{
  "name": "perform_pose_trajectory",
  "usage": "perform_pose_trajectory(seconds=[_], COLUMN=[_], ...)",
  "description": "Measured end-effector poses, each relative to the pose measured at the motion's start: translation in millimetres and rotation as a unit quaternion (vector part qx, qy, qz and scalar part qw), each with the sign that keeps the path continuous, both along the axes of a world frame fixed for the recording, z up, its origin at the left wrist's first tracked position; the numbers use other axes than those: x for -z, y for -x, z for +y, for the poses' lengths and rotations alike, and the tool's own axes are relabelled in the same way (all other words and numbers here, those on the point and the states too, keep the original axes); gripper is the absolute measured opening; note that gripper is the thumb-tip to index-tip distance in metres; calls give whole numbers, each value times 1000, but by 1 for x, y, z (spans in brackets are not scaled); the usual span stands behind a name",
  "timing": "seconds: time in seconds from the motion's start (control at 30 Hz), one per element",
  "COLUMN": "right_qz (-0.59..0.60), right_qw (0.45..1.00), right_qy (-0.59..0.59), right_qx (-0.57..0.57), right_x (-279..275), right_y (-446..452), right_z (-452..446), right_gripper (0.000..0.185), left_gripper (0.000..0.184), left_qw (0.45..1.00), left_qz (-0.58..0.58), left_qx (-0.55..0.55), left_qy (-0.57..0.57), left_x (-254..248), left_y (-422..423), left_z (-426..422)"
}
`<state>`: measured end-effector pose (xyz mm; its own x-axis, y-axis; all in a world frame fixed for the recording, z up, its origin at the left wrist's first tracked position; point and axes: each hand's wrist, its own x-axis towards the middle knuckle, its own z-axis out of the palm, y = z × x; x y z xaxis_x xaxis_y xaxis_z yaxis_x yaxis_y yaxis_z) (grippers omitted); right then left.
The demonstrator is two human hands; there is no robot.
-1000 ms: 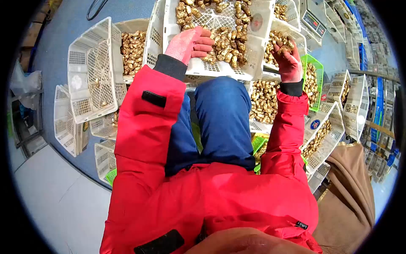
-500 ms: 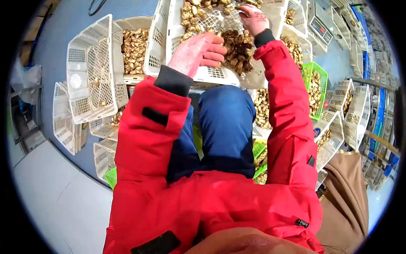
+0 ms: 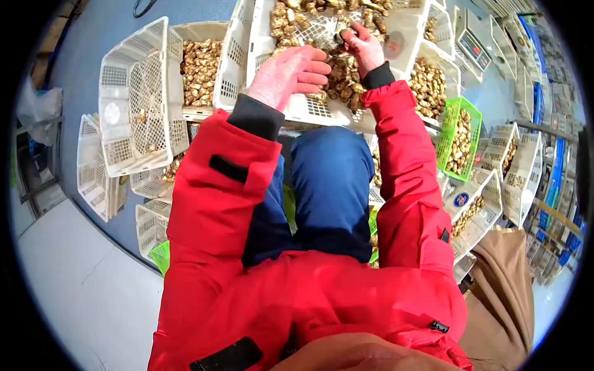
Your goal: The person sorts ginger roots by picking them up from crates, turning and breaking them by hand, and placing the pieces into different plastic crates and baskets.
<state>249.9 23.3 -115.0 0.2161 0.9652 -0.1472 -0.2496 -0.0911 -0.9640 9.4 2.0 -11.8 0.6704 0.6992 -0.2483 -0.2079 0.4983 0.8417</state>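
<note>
1. Blue-grey floor [image 3: 80, 83] spans the far left of your view; a pale slab surface [image 3: 83, 278] fills the near left.
2. Central white crate [image 3: 405, 31]: lies at the far side, just beyond your blue trouser knee [image 3: 331, 179]. Knobbly brown pieces [image 3: 343, 86] are heaped in it at the near side, and others run along its left and far parts; bare mesh shows between them.
3. Your left hand [image 3: 294, 71]: held above the left part of this crate, palm turned towards the right, fingers open and extended side by side, with nothing gripped.
4. Your right hand [image 3: 362, 46]: reaches in from the right, over the heap, fingers bent. A piece may sit at the fingertips, but the view is too small to tell whether you grip it.
5. Left side: a tilted white crate [image 3: 113, 111] with a few pieces on its mesh, and beside it a pile of like pieces [image 3: 201, 74].
6. Right side: a green basket [image 3: 447, 133] containing pieces; farther off, a scale [image 3: 473, 46] with a lit display; nearer you, brown cloth [image 3: 504, 278].
</note>
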Motion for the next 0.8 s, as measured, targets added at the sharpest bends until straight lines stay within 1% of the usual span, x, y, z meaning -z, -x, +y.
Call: perform_pose_trajectory(seconds=[0.03,0.07,0.1,0.13,0.2,0.27,0.3,0.4,0.43,0.47,0.53,0.6,0.63,0.67,0.7,0.73,0.77,0.8], right_qz=[115,228,262,295,365,275,259,225,224,196,198,67,-47,-160,-367,-556,-392,-325], right_qw=[993,972,962,951,925,954,957,966,968,976,976,998,997,982,922,820,903,925], right_qy=[-26,-54,-69,-83,-76,-106,-115,-96,-88,-79,-62,18,46,72,99,121,129,118], right_qx=[-10,-21,-36,-53,-77,-53,-60,-84,-77,-47,-69,-1,33,67,67,61,120,158], right_x=[-8,-15,-26,-38,-48,-63,-65,-82,-89,-89,-86,-101,-86,-58,-31,-16,-40,-55], right_y=[7,14,22,28,33,41,40,34,31,25,-2,-19,-39,-62,-94,-115,-99,-91], right_z=[-19,-34,-46,-54,-61,-66,-67,-82,-90,-99,-130,-176,-197,-222,-247,-264,-256,-239], right_gripper=[53,50,49,47,47,45,48,61,61,58,57,58,58,59,58,57,52,49], left_gripper=[41,42,43,41,41,40,40,39,39,40,40,41,40,38,37,37,37,37], left_qw=[1000,1000,1000,1000,1000,1000,1000,1000,1000,1000,1000,1000,999,1000,1000,1000,1000,999], left_qz=[8,18,-8,11,10,10,15,19,22,26,15,12,28,-16,-9,-2,-10,-18], left_qx=[-2,-5,-11,0,-6,1,-1,-6,-7,-9,-5,0,-17,-1,-3,-7,6,20], left_qy=[6,11,20,4,13,19,21,21,18,16,7,-3,-2,8,18,29,28,25], left_x=[0,-1,-3,-4,-3,2,2,6,6,6,3,2,-2,3,-4,-9,-6,-1], left_y=[0,0,3,2,4,5,5,5,4,5,8,9,7,7,5,4,3,2], left_z=[-2,-3,-5,-6,-5,-3,-2,1,1,0,-2,-2,-5,-2,-4,-7,-6,-4])
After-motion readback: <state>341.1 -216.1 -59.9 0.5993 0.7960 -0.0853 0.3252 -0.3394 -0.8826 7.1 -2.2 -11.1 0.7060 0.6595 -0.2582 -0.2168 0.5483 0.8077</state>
